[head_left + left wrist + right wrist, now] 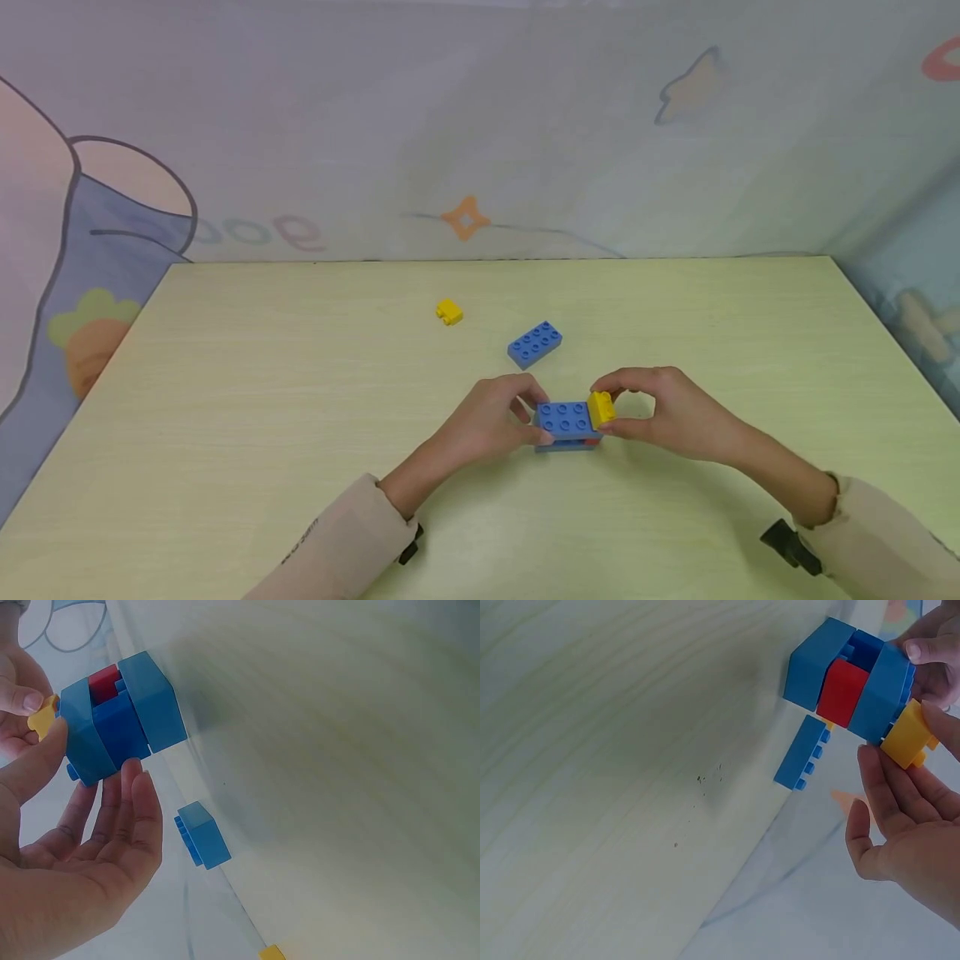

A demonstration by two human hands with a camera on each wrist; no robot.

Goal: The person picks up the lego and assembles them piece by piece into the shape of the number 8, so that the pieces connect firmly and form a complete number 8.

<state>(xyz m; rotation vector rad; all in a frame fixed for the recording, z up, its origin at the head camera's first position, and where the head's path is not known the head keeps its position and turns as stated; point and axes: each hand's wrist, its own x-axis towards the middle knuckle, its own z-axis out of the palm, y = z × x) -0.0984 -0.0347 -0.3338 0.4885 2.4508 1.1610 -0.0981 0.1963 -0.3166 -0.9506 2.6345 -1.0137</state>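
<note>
A stack of toy building bricks stands on the table in front of me, with a bottom blue brick [156,701], a red brick [843,691] and a darker blue brick [121,733] side by side in the middle layer, and a studded blue brick [562,421] on top. My left hand [487,421] holds the left end of the top blue brick between thumb and fingers. A small yellow brick [601,410] sits over the right end of that top brick, pinched by the thumb and fingers of my right hand [678,417].
Beyond the stack lies a loose blue brick [535,344], studs up. Farther back and left, another small yellow brick [450,312] rests on its side. The pale wooden table [262,400] ends at a printed cloth backdrop [360,125].
</note>
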